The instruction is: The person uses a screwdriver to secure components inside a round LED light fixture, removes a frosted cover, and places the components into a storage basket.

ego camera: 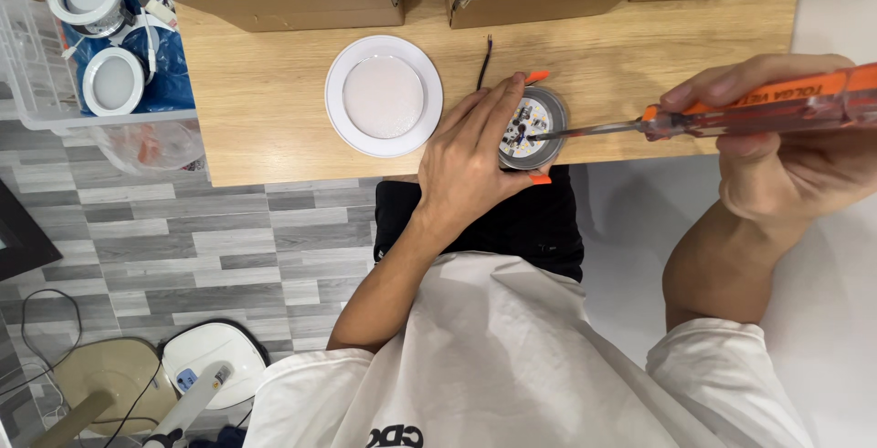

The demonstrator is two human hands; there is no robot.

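Round grey lamp housing (533, 128) pinned under left hand (475, 160). Right hand (776, 151) at 3 o'clock grips orange-handled screwdriver (731, 110), shaft horizontal, tip on board.

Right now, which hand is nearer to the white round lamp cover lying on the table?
Left. The left hand lies just beside the white round lamp cover, holding the small lamp base. The right hand is far off, gripping the orange screwdriver.

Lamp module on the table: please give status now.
Left hand steadies lamp module. Right hand holds screwdriver, tip on module. White cover beside, clear.
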